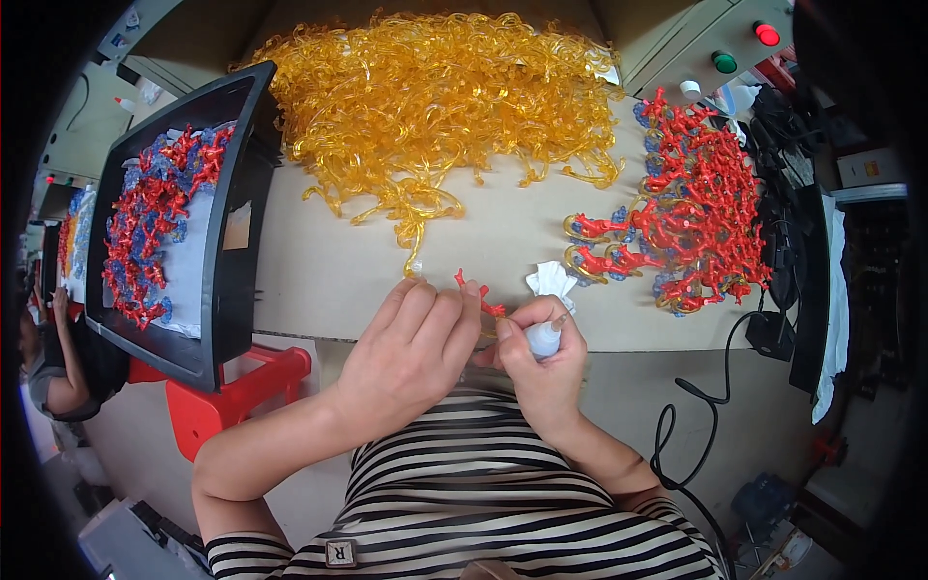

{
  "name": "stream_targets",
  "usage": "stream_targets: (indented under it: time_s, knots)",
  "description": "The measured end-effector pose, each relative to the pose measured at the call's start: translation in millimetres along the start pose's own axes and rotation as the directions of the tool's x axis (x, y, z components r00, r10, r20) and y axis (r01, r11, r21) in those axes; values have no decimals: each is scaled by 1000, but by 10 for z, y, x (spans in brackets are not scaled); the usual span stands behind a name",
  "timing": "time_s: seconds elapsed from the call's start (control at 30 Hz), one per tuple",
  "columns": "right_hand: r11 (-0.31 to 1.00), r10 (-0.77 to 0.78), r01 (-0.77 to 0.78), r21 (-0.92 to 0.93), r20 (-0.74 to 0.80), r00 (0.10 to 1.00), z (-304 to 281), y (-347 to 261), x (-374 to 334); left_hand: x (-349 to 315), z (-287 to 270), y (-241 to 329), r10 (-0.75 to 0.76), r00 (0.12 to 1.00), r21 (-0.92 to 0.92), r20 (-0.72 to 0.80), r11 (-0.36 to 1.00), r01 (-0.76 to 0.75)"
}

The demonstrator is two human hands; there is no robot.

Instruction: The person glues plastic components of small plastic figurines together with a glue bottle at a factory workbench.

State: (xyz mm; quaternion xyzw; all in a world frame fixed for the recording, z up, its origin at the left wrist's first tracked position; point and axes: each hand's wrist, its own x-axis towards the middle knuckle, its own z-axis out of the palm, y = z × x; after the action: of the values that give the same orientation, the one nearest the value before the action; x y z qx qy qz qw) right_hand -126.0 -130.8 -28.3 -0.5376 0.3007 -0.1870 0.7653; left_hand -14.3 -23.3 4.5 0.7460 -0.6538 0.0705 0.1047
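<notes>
Over the table's near edge my two hands are close together. My left hand (411, 333) is closed, its fingertips pinching a small red plastic figure (492, 304) whose lower part is hidden by the fingers. My right hand (546, 372) is closed round a small white squeeze bottle (544, 338), its thumb and fingertips beside the red figure. A strand of amber see-through plastic pieces (414, 237) reaches down from the big heap toward my left hand. Just beyond my right hand lies a crumpled white tissue (553, 279).
A large heap of amber pieces (445, 97) covers the far table. Red figures with blue and amber parts (701, 208) crowd the right side, near black cables (715, 377). On the left a black tray (246, 193) holds red and blue figures, above a red stool (208, 406). Another person (68, 372) sits farther left.
</notes>
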Motion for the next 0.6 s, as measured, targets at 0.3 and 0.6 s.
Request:
stream_targets:
  time_s: [0.3, 0.6]
  knots:
    - [991, 90, -93, 100, 35, 995, -33, -3, 38, 7, -6, -15, 8, 999, -54, -38, 999, -10]
    - [892, 279, -324, 316, 180, 943, -49, 5, 84, -10, -40, -162, 92, 995, 70, -38, 994, -89]
